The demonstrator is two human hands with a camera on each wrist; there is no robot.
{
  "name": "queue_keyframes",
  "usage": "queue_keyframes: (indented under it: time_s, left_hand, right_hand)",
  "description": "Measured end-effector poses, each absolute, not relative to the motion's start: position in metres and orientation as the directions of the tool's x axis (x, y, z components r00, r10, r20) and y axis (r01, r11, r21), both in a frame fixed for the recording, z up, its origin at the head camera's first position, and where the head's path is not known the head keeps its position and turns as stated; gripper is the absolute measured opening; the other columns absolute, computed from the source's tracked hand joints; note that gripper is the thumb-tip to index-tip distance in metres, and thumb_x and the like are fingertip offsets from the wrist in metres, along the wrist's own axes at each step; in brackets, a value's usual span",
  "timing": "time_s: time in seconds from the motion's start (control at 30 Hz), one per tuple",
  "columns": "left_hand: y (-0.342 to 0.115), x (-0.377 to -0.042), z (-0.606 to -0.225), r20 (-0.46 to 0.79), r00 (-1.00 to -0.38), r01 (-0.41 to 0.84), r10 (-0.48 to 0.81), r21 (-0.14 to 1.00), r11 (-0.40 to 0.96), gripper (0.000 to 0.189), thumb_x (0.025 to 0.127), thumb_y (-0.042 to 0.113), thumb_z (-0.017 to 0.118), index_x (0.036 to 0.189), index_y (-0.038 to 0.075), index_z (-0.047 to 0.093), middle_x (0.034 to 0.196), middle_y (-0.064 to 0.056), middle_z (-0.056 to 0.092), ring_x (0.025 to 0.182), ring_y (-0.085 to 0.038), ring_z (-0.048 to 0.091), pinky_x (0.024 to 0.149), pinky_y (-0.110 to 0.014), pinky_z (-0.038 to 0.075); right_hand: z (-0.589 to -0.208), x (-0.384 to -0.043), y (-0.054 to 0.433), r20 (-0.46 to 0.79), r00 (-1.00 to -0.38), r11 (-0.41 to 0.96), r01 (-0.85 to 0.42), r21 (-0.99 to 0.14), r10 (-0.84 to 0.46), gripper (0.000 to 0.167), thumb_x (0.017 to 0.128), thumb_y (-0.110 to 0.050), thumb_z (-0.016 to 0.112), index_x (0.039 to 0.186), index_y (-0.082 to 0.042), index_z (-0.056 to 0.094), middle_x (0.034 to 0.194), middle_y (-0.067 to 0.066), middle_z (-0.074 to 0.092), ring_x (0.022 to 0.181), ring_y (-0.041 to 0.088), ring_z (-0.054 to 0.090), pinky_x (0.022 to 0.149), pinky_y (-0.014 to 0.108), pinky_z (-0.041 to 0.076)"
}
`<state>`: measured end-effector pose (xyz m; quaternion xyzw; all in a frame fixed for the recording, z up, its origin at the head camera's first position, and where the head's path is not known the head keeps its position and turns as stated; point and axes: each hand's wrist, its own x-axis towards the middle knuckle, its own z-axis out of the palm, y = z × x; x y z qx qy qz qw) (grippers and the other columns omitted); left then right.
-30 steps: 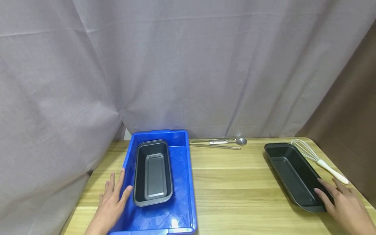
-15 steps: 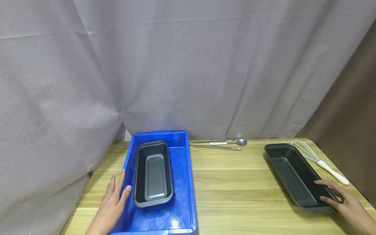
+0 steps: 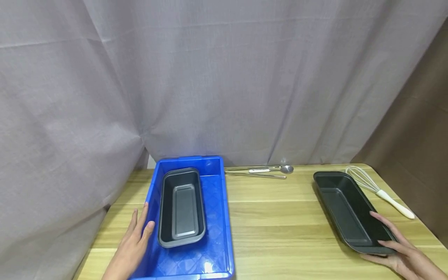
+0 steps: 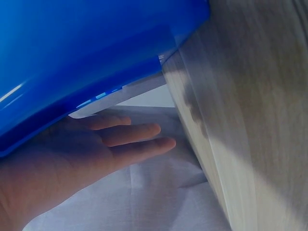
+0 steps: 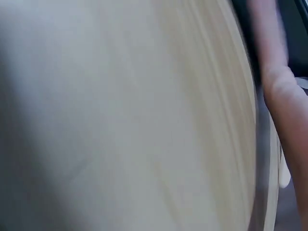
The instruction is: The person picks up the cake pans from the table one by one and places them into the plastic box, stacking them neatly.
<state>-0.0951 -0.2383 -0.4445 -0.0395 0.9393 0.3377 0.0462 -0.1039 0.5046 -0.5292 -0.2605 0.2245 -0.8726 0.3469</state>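
Observation:
A dark loaf pan [image 3: 344, 217] sits at the right of the table in the head view. My right hand [image 3: 406, 249] grips its near end, with fingers on the near right side and another finger reaching under the near rim. The right wrist view is blurred and shows only part of that hand [image 5: 281, 89] beside the dark pan. At the left, my left hand [image 3: 131, 245] lies with straight fingers against the left wall of a blue plastic bin [image 3: 229, 233]. Inside the bin rests a second, greyer loaf pan [image 3: 184, 210].
A whisk [image 3: 388, 198] with a white handle lies just right of the dark pan. By the back edge are a spoon [image 3: 287, 169] and thin metal utensils [image 3: 259, 175]. Grey cloth [image 3: 224, 85] hangs behind the wooden table [image 3: 273, 233], brown cloth [image 3: 420, 136] at right.
My right hand has shifted from over the dark pan's near right corner to its near end, with a finger now under the rim. The left hand has barely moved.

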Motion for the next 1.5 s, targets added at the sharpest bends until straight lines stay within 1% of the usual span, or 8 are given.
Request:
queue_keyframes:
  time_s: [0.2,0.4,0.5,0.57,0.63,1.03,1.27,1.5]
  left_hand:
    - [-0.238,-0.095,-0.445,-0.125,-0.991,-0.113,-0.043,0.636,0.763,0.069,0.121,0.049,0.032,0.178,0.024,0.004,0.180,-0.034,0.000,0.159,-0.063,0.019,0.121,-0.083,0.028]
    - [-0.238,-0.094,-0.444,-0.129,-0.990,-0.120,-0.047,0.638,0.761,0.068,0.121,0.049,0.031,0.178,0.025,0.004,0.180,-0.033,0.001,0.159,-0.064,0.020,0.121,-0.083,0.028]
    - [-0.238,-0.094,-0.443,-0.138,-0.989,-0.127,-0.050,0.637,0.761,0.069,0.120,0.050,0.030,0.178,0.025,0.003,0.180,-0.033,0.000,0.159,-0.064,0.020,0.121,-0.083,0.027]
    - [-0.238,-0.094,-0.443,-0.141,-0.989,-0.130,-0.051,0.636,0.761,0.069,0.120,0.050,0.030,0.178,0.025,0.003,0.180,-0.033,0.000,0.159,-0.064,0.019,0.121,-0.083,0.027]
    - [-0.238,-0.094,-0.443,-0.137,-0.989,-0.127,-0.050,0.634,0.763,0.069,0.121,0.050,0.030,0.178,0.024,0.003,0.180,-0.034,0.000,0.159,-0.064,0.020,0.121,-0.083,0.028]
    - [-0.239,-0.095,-0.444,-0.141,-0.989,-0.124,-0.043,0.632,0.765,0.069,0.121,0.049,0.029,0.178,0.023,0.002,0.179,-0.036,0.000,0.159,-0.065,0.017,0.121,-0.084,0.028]
    - [-0.239,-0.095,-0.444,-0.141,-0.989,-0.122,-0.040,0.640,0.758,0.069,0.121,0.050,0.029,0.178,0.024,0.002,0.179,-0.036,-0.001,0.160,-0.065,0.016,0.121,-0.083,0.026]
    - [-0.239,-0.094,-0.443,-0.154,-0.987,-0.132,-0.042,0.645,0.753,0.069,0.120,0.051,0.028,0.178,0.025,0.001,0.180,-0.034,-0.003,0.161,-0.064,0.014,0.123,-0.083,0.024]
  right_hand:
    - [-0.524,-0.101,0.481,0.313,-0.602,-0.657,0.514,-0.552,-0.734,0.088,0.106,0.009,-0.014,0.176,-0.025,0.026,0.173,-0.009,0.035,0.163,0.028,0.036,0.134,0.058,0.027]
    - [-0.523,-0.091,0.468,0.309,-0.698,-0.661,0.309,-0.684,-0.646,0.080,0.108,0.016,-0.004,0.170,-0.014,0.037,0.164,-0.002,0.043,0.141,0.023,0.058,0.125,0.049,0.046]
    - [-0.521,-0.082,0.460,0.277,-0.809,-0.496,0.021,-0.868,-0.518,0.079,0.108,0.021,0.007,0.164,-0.018,0.047,0.152,-0.011,0.051,0.073,0.015,0.059,0.071,0.028,0.062]
    - [-0.519,-0.077,0.454,0.259,-0.868,-0.319,-0.125,-0.940,-0.424,0.080,0.106,0.024,0.015,0.160,-0.023,0.050,0.145,-0.016,0.052,0.050,0.021,0.039,0.039,0.032,0.039]
    - [-0.515,-0.073,0.446,0.255,-0.906,-0.157,-0.213,-0.965,-0.339,0.079,0.105,0.026,0.021,0.155,-0.025,0.053,0.142,-0.019,0.053,0.047,0.028,0.024,0.036,0.039,0.022]
    - [-0.490,-0.070,0.408,0.229,-0.943,-0.039,-0.227,-0.973,-0.243,0.065,0.105,0.024,0.033,0.139,-0.022,0.063,0.128,-0.013,0.057,0.049,0.033,0.015,0.040,0.046,0.014]
    - [-0.480,-0.072,0.384,0.151,-0.963,-0.110,-0.129,-0.985,-0.224,0.052,0.110,0.018,0.036,0.131,-0.020,0.065,0.123,-0.006,0.053,0.085,0.005,0.063,0.061,0.019,0.053]
    - [-0.461,-0.079,0.347,0.089,-0.974,-0.139,-0.061,-0.988,-0.208,0.039,0.111,0.013,0.041,0.123,-0.018,0.062,0.131,-0.002,0.052,0.108,0.011,0.066,0.084,0.024,0.062]
